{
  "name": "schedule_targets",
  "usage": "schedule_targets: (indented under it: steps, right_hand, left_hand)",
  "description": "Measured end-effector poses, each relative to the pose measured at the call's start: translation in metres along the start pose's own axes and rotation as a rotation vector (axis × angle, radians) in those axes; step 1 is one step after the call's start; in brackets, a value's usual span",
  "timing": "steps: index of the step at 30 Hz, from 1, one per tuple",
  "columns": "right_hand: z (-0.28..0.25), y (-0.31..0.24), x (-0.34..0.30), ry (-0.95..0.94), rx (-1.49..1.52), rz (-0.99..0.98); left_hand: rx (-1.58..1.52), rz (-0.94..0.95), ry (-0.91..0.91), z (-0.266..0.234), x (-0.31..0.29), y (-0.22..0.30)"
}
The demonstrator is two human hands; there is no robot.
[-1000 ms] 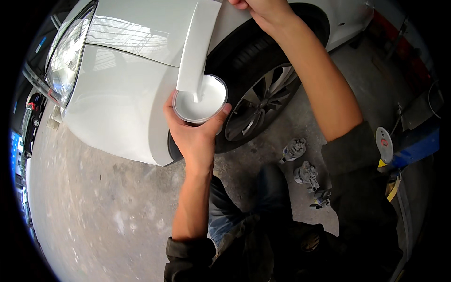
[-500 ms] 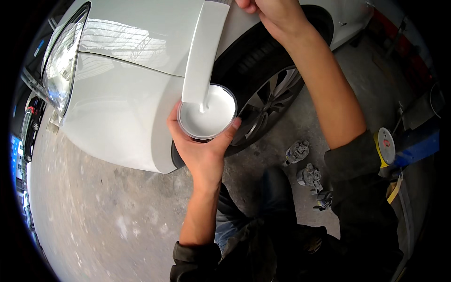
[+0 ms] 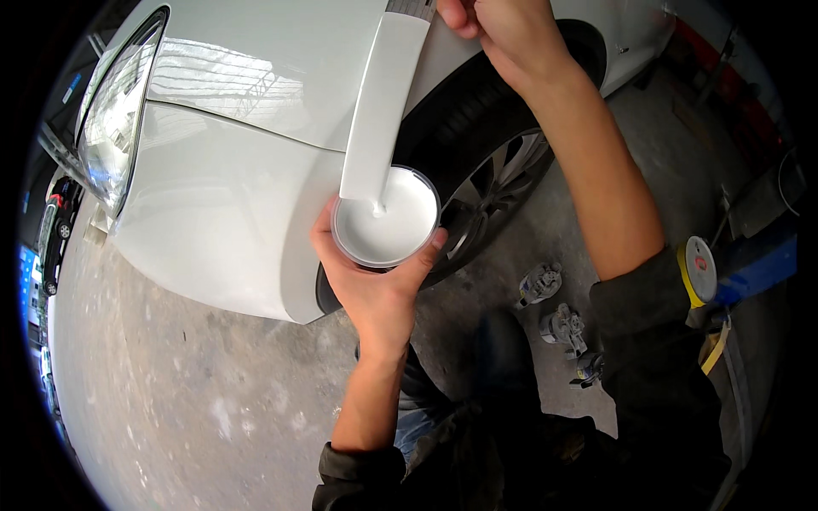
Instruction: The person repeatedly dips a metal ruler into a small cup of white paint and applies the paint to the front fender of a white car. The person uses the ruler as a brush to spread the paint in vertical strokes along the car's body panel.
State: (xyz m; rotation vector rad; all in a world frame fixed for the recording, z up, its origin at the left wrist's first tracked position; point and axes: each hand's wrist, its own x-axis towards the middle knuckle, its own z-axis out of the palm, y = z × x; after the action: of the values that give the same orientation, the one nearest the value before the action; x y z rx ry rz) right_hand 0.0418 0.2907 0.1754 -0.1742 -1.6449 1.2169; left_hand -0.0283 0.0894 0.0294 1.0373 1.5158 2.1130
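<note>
My left hand [image 3: 375, 298] is wrapped round a round clear-rimmed cup [image 3: 430, 241] from below, thumb at its right side. White paint [image 3: 396, 226] fills the inside. Above it slants a wide, flat mixing stick [image 3: 385, 106], coated white over most of its length. Its upper end shows grey with dark markings. A short white stream runs off the stick's lower corner into the paint. At the upper edge, my right hand [image 3: 509, 38] has its fingers curled by the stick's top; the grip itself is partly cut off by the frame.
A white car's front fender [image 3: 213, 196] and wheel [image 3: 503, 179] stand just beyond the cup. Several spray guns [image 3: 562, 326] sit on the concrete floor [image 3: 213, 383] to the right. A yellow-sided can [image 3: 699, 271] is near my right sleeve.
The cup and stick sit slightly lower and farther right in view. More of the stick's grey marked end now shows. Paint still runs from its corner.
</note>
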Motion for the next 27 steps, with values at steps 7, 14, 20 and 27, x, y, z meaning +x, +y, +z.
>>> schedule_targets:
  steps: [7, 14, 20, 27]
  right_hand:
    - [0.000, 0.001, -0.002, -0.001, 0.054, 0.043]
    - [0.001, -0.006, -0.004, 0.028, 0.013, 0.041]
    - [0.009, -0.018, -0.005, 0.071, -0.028, 0.044]
    - [0.009, -0.024, -0.009, 0.082, 0.019, 0.076]
  left_hand:
    - [-0.004, -0.007, 0.016, -0.002, -0.002, -0.002]
    - [-0.013, -0.029, 0.011, -0.001, -0.001, -0.002]
    - [-0.005, -0.001, 0.012, -0.003, -0.003, 0.003]
    - [-0.052, -0.012, 0.005, 0.000, -0.004, 0.005]
